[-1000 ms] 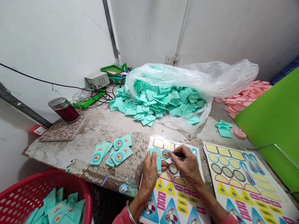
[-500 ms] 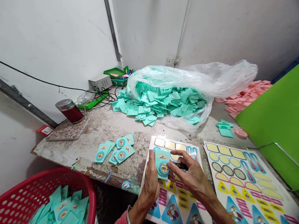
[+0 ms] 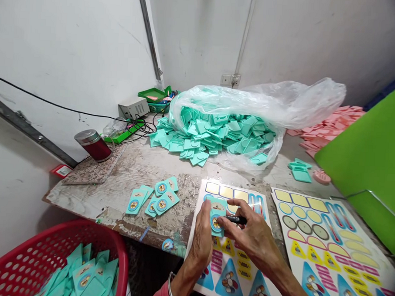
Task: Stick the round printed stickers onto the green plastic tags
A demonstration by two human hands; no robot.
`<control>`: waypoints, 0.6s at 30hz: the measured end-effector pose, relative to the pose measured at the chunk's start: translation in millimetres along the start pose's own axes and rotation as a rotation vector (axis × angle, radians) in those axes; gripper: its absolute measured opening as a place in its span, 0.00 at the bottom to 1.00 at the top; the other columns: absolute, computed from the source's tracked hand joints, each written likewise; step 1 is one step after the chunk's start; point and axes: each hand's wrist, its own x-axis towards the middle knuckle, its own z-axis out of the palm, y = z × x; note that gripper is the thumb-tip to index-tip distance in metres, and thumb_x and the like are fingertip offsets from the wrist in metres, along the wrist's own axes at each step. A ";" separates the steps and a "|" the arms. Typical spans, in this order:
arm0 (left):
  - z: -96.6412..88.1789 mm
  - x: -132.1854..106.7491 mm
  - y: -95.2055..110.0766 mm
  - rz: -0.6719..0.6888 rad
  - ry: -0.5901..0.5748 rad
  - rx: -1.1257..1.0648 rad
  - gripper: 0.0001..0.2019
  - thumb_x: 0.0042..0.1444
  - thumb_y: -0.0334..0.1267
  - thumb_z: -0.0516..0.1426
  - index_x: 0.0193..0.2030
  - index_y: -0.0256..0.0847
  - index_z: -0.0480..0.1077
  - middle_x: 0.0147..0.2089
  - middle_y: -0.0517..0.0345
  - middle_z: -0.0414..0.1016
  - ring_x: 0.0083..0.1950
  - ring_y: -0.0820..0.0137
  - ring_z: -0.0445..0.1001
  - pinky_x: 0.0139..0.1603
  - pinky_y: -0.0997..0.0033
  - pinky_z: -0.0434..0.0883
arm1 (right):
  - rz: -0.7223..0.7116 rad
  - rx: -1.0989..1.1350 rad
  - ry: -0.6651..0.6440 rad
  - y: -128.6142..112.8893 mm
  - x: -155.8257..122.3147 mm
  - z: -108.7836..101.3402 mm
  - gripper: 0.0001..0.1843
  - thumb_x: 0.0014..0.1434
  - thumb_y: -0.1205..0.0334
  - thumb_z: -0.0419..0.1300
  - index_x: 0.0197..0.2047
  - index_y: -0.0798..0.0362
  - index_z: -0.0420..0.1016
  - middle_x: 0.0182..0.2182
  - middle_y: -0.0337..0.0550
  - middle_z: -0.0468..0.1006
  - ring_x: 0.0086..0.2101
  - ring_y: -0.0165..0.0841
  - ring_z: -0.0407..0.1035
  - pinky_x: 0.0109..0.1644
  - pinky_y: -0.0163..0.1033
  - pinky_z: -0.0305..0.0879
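Shifted slightly higher since the earlier view, the teal plastic tag (image 3: pixel 217 215) stands at lower centre, gripped by the left hand (image 3: pixel 200 248) to steady it above the sticker sheet (image 3: pixel 215 189), while the right hand (image 3: pixel 254 242) pinches a black tool (image 3: pixel 237 220) against it.

The person's left hand (image 3: pixel 201 242) stands nearly upright, its back toward the onlooker, thumb raised and fingers closed around a small held piece; the left forearm (image 3: pixel 185 282) climbs from the bottom edge, a pale bangle on its wrist; the right hand (image 3: pixel 254 237) reaches across, palm down and knuckles high, pinching a slim dark grip; its fingertips (image 3: pixel 221 219) sit just beside the left hand; the right forearm (image 3: pixel 286 278) slants away toward the lower right.
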 end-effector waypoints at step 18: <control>-88.5 43.1 15.4 0.310 0.359 1.160 0.14 0.61 0.41 0.48 0.39 0.37 0.72 0.46 0.38 0.77 0.53 0.48 0.74 0.54 0.46 0.68 | -0.009 -0.292 0.050 -32.0 203.5 53.4 0.26 0.53 0.42 0.61 0.47 0.53 0.72 0.45 0.55 0.78 0.49 0.49 0.71 0.48 0.47 0.63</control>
